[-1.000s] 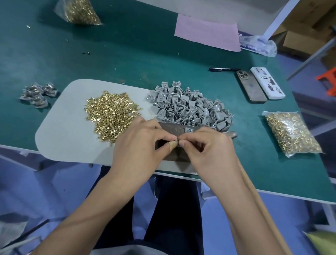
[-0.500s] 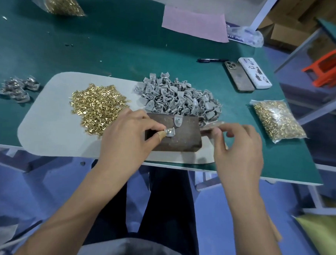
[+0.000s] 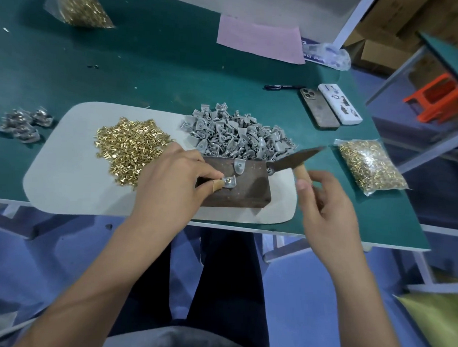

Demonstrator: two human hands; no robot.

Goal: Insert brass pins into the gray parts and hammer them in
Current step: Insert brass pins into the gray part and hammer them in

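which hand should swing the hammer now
Right. The right hand already grips the hammer by its handle, while the left hand pinches the gray part with its pin on the block.

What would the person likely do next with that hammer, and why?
Probably tap the brass pin down: the left hand pinches the gray part on the brown block, and the right hand holds the hammer raised.

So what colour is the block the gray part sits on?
Dark reddish brown block, clearest in the head view.
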